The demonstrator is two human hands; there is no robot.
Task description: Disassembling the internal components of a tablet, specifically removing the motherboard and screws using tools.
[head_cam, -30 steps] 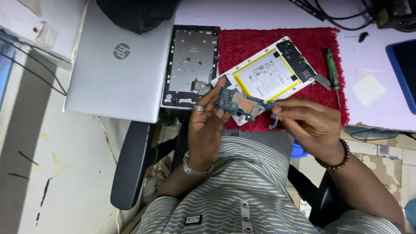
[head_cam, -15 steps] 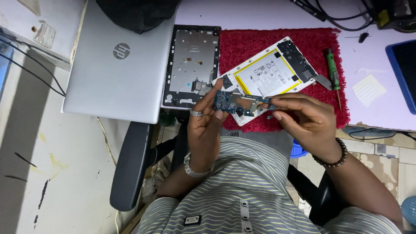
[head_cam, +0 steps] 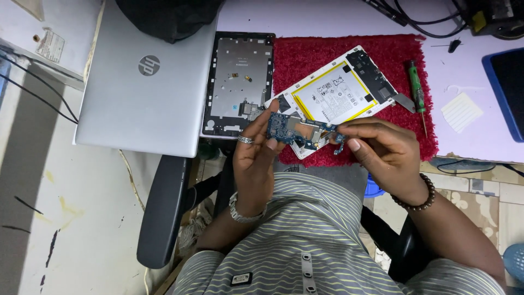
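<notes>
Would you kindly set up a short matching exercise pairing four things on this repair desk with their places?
Things:
1. blue circuit board
2. green screwdriver
3. silver laptop
4. opened white tablet

Places:
A. closed, at the desk's left side
B. lying on the red mat
C. held between the left hand and right hand
D. at the mat's right edge

Pairs: 1-C, 2-D, 3-A, 4-B

Label-wise, there's a small whitish sticker (head_cam: 52,43) at the upper left on the white ledge. The opened tablet's battery (head_cam: 331,95) wears a white, yellow-edged label mid-frame. A dark screen with a blue rim (head_cam: 506,90) sits at the right edge.
</notes>
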